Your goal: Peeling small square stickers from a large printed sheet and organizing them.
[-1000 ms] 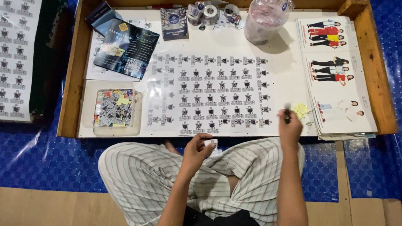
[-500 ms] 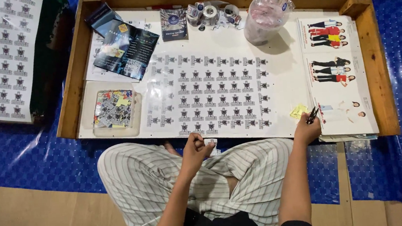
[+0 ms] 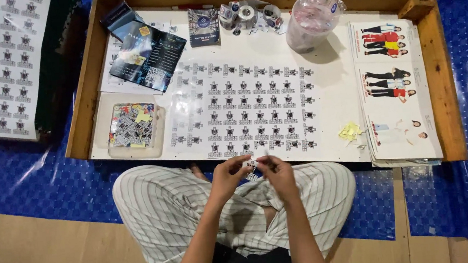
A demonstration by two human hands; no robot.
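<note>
Sticker, a small printed square, is pinched between the fingertips of the left hand and the right hand, just below the near edge of the sticker sheet and above the striped trousers of the seated person. Both hands grasp it; the step in hand looks like peeling or separating the piece (whether a tool sits in the right hand cannot be told). The next move would call for a steady pinch and a clean pull, so that the small piece neither curls nor tears. Left of the sheet lies a clear box of loose cut pieces; above the sheet stand tape rolls, a dark booklet and a clear bag. Right of the sheet rest yellow scraps and a stack of printed figure sheets. All sit within the wooden tray. Nothing stands between the hands and the sheet.
</note>
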